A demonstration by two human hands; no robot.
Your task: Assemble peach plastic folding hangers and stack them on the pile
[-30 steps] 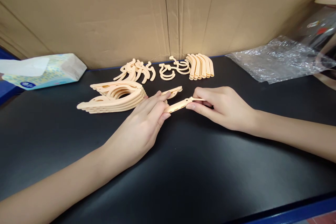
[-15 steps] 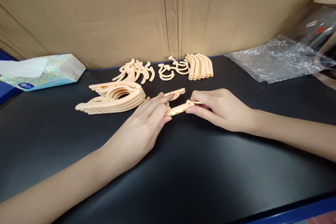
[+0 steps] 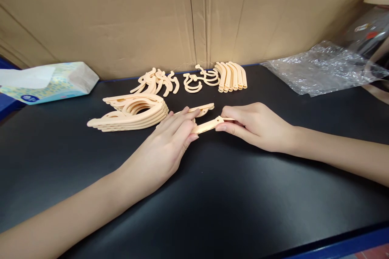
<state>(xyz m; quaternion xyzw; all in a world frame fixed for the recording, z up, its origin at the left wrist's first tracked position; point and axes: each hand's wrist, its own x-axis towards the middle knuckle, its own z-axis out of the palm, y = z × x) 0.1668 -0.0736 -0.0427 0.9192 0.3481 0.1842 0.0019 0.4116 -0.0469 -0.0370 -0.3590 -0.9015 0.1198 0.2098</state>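
Note:
Between both hands is a cream plastic folding hanger (image 3: 208,126), its near arm slanting up toward the right. My left hand (image 3: 172,137) grips it from above, thumb at the near edge and fingers lying across the far arm. Part of the hanger is hidden beneath that palm. Closed in a pinch, my right hand (image 3: 257,127) holds a thin cream piece (image 3: 227,119) at the near arm's right end, where a small round hole shows. Most of that thin piece is covered by the fingers. Left of my left hand lies a stack of folded hangers (image 3: 130,115).
At the back of the black table (image 3: 212,194) lie loose curved arms (image 3: 156,81), several hooks (image 3: 193,85) and a row of hanger arms (image 3: 232,76). A tissue pack (image 3: 63,83) is at left, clear plastic bag (image 3: 325,68) at right. Cardboard (image 3: 121,20) stands behind.
The near arm of the hanger has rolled slightly, so the slots along its side show less. Both hands stay almost where they were.

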